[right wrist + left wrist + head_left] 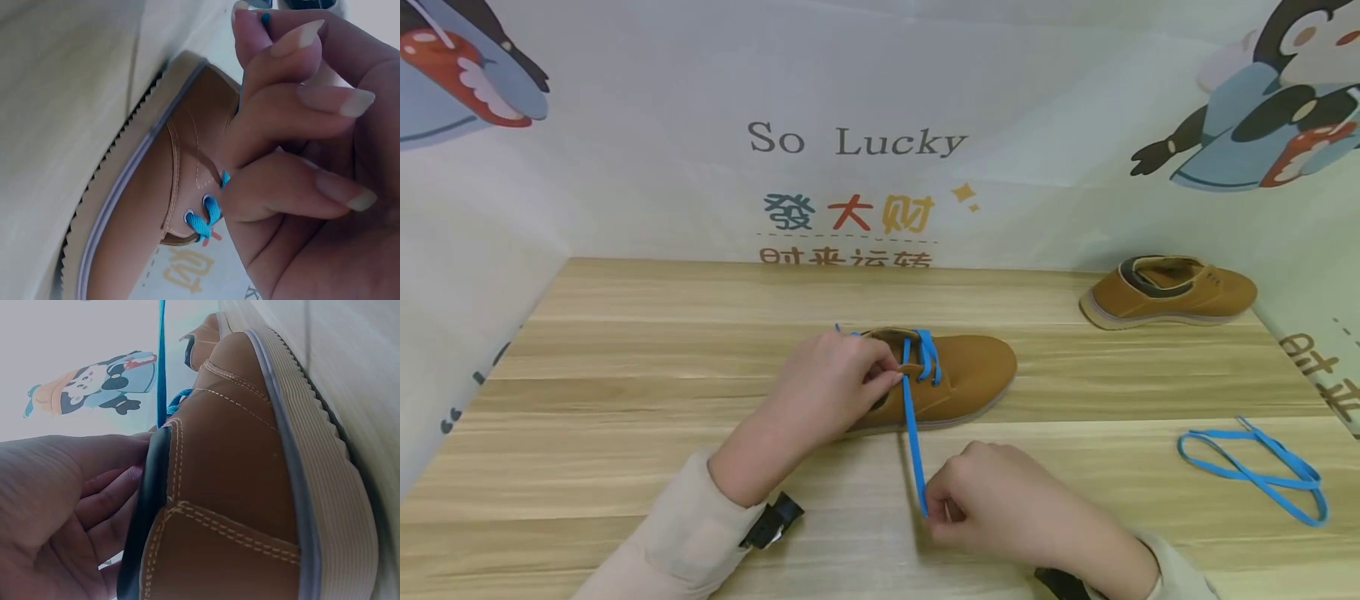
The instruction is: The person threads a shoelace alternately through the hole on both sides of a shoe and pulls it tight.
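Note:
A brown shoe [973, 367] with a pale sole sits mid-table, toe to the right, with blue lace crossing its front eyelets. My left hand [838, 383] pinches the shoe's eyelet flap near the ankle opening; in the left wrist view its fingers [112, 506] reach in behind the dark collar [150, 506]. From there a blue shoelace [913, 442] runs taut toward me. Its end is pinched between thumb and forefinger of my right hand [1000, 504], in front of the shoe. The right wrist view shows the lace tip [265, 20] at those fingertips, the other fingers curled.
A second brown shoe [1217, 292], without a lace, stands at the back right corner. A loose blue shoelace [1285, 479] lies looped on the wooden table [625, 375] at the right. Printed white sheeting [662, 150] walls the back and sides.

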Demonstrator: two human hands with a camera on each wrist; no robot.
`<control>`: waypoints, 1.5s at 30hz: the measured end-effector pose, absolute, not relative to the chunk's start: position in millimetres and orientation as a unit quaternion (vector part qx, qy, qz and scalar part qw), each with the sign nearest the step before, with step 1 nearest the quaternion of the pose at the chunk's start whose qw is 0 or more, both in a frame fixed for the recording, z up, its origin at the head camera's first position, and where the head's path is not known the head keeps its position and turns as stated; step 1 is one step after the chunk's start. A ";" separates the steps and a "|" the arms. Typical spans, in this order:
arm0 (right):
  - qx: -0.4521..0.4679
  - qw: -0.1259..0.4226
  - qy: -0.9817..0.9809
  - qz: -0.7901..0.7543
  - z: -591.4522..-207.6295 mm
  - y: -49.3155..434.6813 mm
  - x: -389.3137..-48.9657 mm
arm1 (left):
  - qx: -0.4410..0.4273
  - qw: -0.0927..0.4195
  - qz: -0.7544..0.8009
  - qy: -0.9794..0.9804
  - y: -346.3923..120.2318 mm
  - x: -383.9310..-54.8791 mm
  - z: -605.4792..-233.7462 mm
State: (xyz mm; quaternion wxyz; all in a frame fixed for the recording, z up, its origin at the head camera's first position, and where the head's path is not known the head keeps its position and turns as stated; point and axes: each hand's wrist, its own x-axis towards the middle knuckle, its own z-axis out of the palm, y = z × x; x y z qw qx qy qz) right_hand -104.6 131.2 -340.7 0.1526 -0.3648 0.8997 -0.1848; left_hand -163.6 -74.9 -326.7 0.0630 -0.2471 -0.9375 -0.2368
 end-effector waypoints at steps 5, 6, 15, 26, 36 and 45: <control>-0.369 0.148 0.899 -0.183 -346.0 130.2 -101.5 | -0.243 0.062 -0.237 -0.939 -75.5 -164.0 -327.3; -0.370 0.144 0.900 -0.182 -347.1 129.9 -102.3 | -0.242 0.059 -0.237 -0.939 -75.7 -164.2 -327.3; -0.360 0.148 0.902 -0.186 -354.2 132.8 -112.1 | -0.134 0.125 -0.257 -0.949 -95.5 -177.2 -322.3; -0.341 0.178 0.905 -0.180 -363.6 135.0 -125.8 | -0.036 -0.078 -0.275 -0.957 -110.9 -198.4 -337.5; -0.352 0.174 0.883 -0.257 -335.5 146.2 -149.2 | -0.074 -0.130 -0.404 -0.903 -111.9 -211.8 -348.8; -0.334 0.064 0.877 -0.339 -282.3 134.6 -170.9 | -0.051 -0.104 -0.553 -0.825 -113.9 -222.8 -357.7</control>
